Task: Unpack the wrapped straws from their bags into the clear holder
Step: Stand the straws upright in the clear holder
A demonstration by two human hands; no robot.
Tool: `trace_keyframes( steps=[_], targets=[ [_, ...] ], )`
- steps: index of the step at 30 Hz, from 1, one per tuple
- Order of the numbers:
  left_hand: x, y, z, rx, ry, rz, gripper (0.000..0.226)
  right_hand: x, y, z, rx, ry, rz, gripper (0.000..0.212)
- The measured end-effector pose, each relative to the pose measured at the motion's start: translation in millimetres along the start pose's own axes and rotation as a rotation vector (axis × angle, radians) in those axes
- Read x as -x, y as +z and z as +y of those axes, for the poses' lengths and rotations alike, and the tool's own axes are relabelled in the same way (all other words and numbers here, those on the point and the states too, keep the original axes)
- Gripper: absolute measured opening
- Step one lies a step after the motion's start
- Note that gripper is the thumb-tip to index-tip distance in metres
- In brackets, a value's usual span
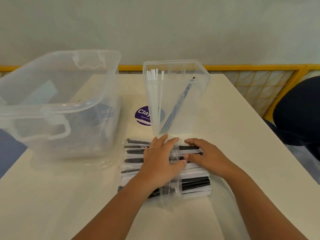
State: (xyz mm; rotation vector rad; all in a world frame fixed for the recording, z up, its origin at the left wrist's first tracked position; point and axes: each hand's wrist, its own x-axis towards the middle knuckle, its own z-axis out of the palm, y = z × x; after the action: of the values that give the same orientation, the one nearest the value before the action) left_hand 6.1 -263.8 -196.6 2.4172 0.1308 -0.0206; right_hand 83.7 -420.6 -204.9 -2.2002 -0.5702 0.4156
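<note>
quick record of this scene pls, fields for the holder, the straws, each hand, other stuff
target: clear holder upright on the table; a few white straws and dark straws lean inside
pile: bagged straws, black and white, lying in front of the holder
left: left hand rests flat on the pile
right: right hand on the pile, fingers bent; grip unclear
other: clear bin at left; purple sticker on the table behind the holder
</note>
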Motion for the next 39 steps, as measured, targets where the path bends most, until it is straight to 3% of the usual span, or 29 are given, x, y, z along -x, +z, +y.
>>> trace_keyframes(
  steps=[4, 8, 19, 29, 39],
  targets=[
    [3, 3, -2, 0.066, 0.028, 0.037, 0.067, 2, -5, 0, 0.112, 0.005, -0.023, 0.053],
    [9, 6, -5, 0.163, 0.051, 0.077, 0.060, 3, -8, -9, 0.165, -0.042, -0.036, 0.040],
    [18, 0, 3, 0.069, 0.036, 0.095, 0.055, 11, -11, -26, 0.227, -0.116, -0.032, 0.038],
    [0, -14, 35, -0.400, 0.085, 0.109, 0.047, 18, -24, -33, -0.046, -0.123, 0.052, 0.030],
    [-20, -21, 39, -0.514, 0.152, 0.076, 0.024, 22, -19, -17, -0.461, -0.105, 0.187, 0.026]
  ],
)
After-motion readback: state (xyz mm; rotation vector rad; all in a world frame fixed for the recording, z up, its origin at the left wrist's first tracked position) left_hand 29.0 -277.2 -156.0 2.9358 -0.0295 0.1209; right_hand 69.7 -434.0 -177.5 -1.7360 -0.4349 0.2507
